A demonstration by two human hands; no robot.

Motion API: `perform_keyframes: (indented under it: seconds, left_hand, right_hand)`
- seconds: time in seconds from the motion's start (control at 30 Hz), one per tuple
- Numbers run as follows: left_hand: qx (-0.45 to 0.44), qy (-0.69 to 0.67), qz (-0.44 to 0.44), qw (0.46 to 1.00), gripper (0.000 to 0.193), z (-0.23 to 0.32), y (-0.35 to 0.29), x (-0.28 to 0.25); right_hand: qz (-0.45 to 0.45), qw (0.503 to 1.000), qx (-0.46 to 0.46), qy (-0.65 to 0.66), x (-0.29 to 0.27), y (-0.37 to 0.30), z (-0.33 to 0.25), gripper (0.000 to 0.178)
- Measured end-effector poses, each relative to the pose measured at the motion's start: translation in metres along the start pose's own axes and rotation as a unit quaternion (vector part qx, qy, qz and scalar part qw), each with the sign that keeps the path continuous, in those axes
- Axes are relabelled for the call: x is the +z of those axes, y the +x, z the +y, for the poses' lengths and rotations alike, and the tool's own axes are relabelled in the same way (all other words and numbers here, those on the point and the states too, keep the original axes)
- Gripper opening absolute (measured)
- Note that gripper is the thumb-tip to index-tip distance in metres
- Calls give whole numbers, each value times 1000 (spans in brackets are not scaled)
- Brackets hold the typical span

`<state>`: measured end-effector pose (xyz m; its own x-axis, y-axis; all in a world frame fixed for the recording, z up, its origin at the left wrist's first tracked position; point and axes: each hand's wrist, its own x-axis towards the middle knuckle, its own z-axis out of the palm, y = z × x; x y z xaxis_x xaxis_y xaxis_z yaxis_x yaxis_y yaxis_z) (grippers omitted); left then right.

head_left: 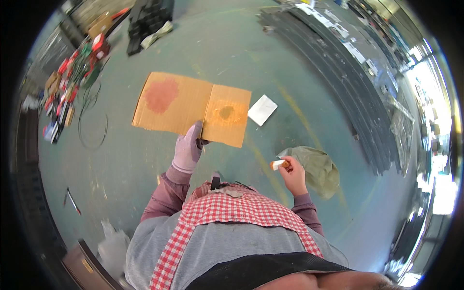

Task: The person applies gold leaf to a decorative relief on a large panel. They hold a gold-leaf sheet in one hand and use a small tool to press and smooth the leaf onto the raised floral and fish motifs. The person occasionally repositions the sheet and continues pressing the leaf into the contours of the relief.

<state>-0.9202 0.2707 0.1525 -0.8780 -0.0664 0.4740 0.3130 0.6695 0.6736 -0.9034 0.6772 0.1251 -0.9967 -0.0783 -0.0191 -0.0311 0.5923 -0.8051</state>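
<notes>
Left hand [187,151] grips creased, stained cardboard [193,107]; right hand [295,177], stubby piece [277,165].

Cardboard: the sheet [181,99] is in the left grip [187,149], held at its near edge, over the floor [227,53].
Small object: the piece [278,165] is in the right grip [294,176], to the right of and nearer than the cardboard.
Card: the flat card [262,110] lies on the floor, just right of the cardboard in view.
Sack: the sack [316,171] lies on the floor, right of the right grip.
Bars: the long bars [338,79] run along the right side, from far to near, beyond the sack.
Far left: a stack [150,21] stands with a cloth [157,35] beside it.
Left: a cable [92,137] lies on the floor.
Near left: a plastic bag [112,250].
</notes>
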Motion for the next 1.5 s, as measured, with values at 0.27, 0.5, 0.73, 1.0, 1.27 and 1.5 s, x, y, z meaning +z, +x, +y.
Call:
perform_keyframes:
  seconds: [0.27, 0.5, 0.73, 1.0, 1.27, 1.5]
  left_hand:
    - [-17, -120, -142, 982, 30, -98, 162, 75]
    - [-315, -457, -41, 831, 29, -182, 340, 88]
    - [-234, -411, 157, 867, 35, -305, 468, 50]
    - [-140, -72, 60, 986, 50, -447, 659, 94]
    - [93, -47, -242, 965, 50, -498, 957, 164]
    - [119, -89, -281, 948, 58, -557, 1117, 278]
  right_hand:
    - [105, 988, 118, 6, 45, 179, 42, 27]
    - [42, 973, 110, 200, 98, 468, 6, 25]
    - [-107, 955, -185, 206, 215, 751, -191, 29]
    - [-239, 900, 60, 360, 281, 957, -231, 30]
    - [-79, 816, 59, 569, 244, 1103, -211, 33]
    - [-18, 909, -86, 407, 253, 1297, -166, 33]
